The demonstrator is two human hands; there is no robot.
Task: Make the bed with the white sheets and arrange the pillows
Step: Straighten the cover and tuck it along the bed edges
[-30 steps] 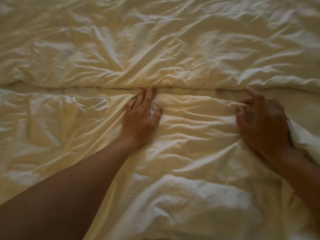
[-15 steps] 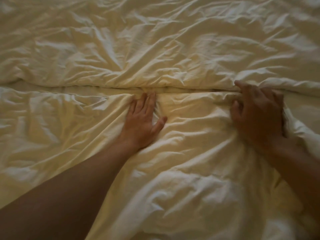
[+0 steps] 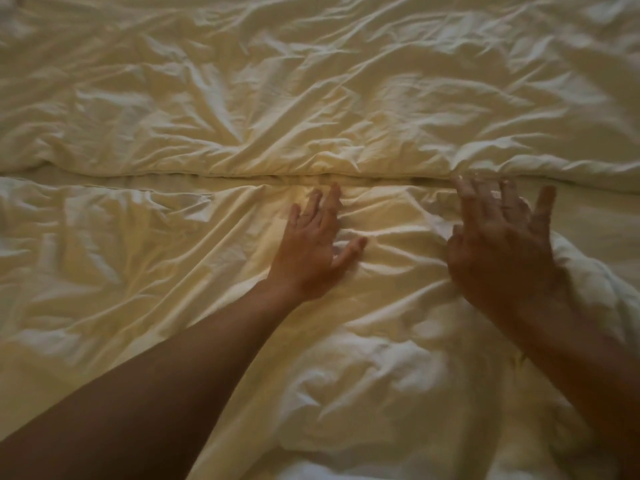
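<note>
1. The left hand (image 3: 313,252) lies flat on the rumpled white sheet (image 3: 145,278), fingers straight and released, pointing to 12 o'clock.
2. The right hand (image 3: 502,247), at 3 o'clock from the left, is blurred, its fingers spread and grasping nothing.
3. The sheet fills the view; its fold (image 3: 207,175) runs from 9 to 3 o'clock at both hands' fingertips.
</note>
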